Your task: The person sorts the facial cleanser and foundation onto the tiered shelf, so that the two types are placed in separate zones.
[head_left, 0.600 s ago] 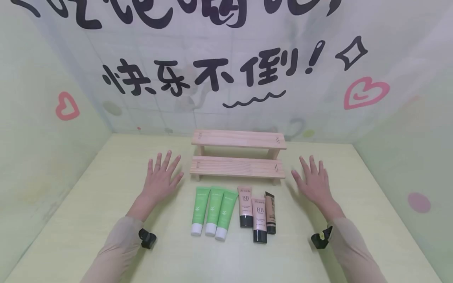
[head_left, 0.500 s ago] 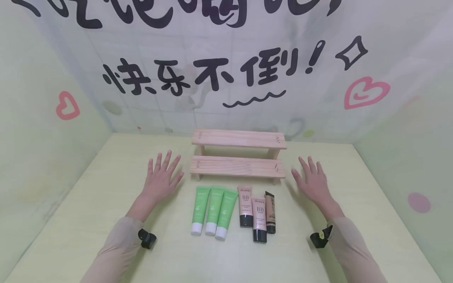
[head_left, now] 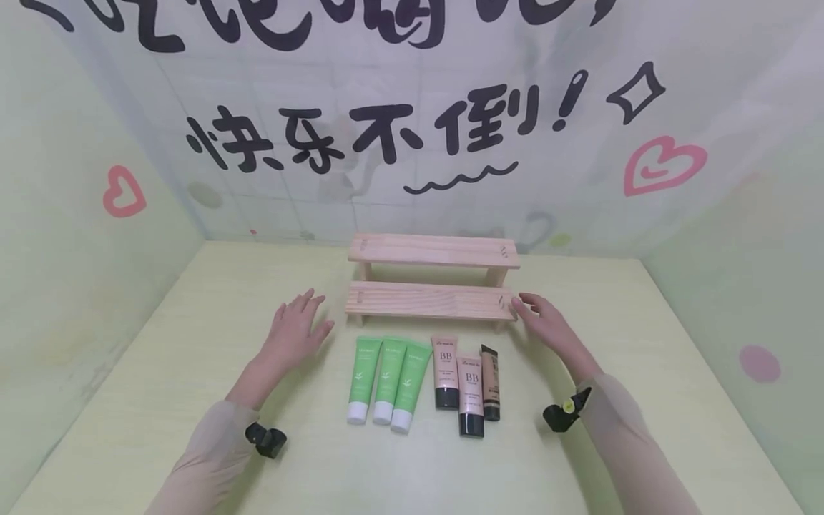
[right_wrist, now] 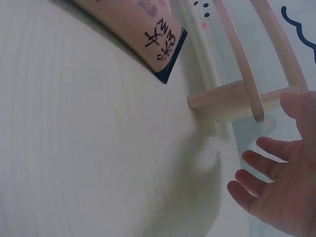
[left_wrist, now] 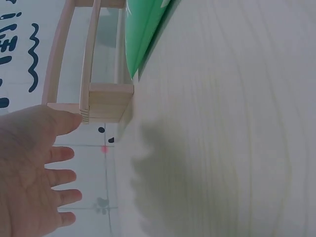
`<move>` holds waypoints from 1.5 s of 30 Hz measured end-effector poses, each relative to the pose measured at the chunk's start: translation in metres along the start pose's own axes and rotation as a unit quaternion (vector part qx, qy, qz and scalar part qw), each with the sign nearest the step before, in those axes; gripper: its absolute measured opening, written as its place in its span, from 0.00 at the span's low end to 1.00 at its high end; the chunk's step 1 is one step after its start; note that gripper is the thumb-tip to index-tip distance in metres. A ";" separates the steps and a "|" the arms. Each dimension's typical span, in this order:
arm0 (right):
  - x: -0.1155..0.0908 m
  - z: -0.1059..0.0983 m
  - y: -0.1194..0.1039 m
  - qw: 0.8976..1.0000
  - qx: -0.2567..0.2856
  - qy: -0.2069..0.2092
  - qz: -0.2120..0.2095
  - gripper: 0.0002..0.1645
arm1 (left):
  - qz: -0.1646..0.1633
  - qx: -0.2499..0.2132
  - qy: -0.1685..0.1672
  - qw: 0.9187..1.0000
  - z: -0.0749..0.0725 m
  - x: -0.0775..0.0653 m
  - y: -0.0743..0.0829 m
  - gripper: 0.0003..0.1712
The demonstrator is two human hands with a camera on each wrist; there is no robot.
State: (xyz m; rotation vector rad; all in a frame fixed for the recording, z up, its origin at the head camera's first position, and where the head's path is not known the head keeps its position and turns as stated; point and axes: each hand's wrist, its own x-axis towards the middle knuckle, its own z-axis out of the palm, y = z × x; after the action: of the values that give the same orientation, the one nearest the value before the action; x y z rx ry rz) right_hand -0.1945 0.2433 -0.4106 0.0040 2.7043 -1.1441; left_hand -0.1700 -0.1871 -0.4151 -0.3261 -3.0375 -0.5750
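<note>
A two-step wooden stand is at the back middle of the table. My left hand hovers left of it, fingers lightly bent and holding nothing. At the stand's right end is my right hand, fingers slightly curved; whether its thumb touches the wood I cannot tell. Three green tubes with white caps, the middle one among them, lie in front of the stand. Beside them lie two pink BB cream tubes with black caps and a slim tan tube. Both wrist views show the hands without anything gripped.
The pale wooden table is bounded by a printed back wall and pale side walls. A black wrist camera sits on the left wrist and another wrist camera on the right.
My right hand has moved left to the stand's end, its spread fingers drawing together and bending. My left hand's fingers have bent a little. The tubes and stand keep their places.
</note>
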 end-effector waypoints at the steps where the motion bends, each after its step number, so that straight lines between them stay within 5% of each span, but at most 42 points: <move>1: 0.002 0.001 -0.001 1.000 0.014 -0.006 0.008 0.43 | -0.006 -0.004 -0.004 1.000 0.000 -0.001 0.001 0.33; 14: 0.016 0.006 -0.004 0.973 0.217 -0.054 0.063 0.44 | -0.077 -0.088 -0.111 0.987 -0.004 -0.009 0.019 0.34; 19: 0.019 0.008 -0.004 0.966 0.243 -0.062 0.069 0.42 | -0.101 -0.114 -0.140 0.978 -0.001 -0.009 0.024 0.35; 31: 0.027 0.012 -0.003 0.940 0.316 -0.051 0.121 0.43 | -0.085 -0.151 -0.185 0.967 0.009 -0.017 0.035 0.37; 39: 0.029 0.013 0.001 0.935 0.328 -0.050 0.125 0.44 | -0.115 -0.163 -0.218 0.955 0.021 -0.018 0.044 0.46; 45: 0.030 0.012 -0.002 0.928 0.346 -0.053 0.127 0.42 | -0.119 -0.184 -0.230 0.948 0.023 -0.017 0.050 0.39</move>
State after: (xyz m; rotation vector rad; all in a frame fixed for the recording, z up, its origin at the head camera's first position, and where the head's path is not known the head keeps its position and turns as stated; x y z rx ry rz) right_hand -0.2215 0.2314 -0.4234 0.3709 1.9952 -1.8629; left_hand -0.1427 -0.1369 -0.4197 -0.1087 -3.4239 -1.2538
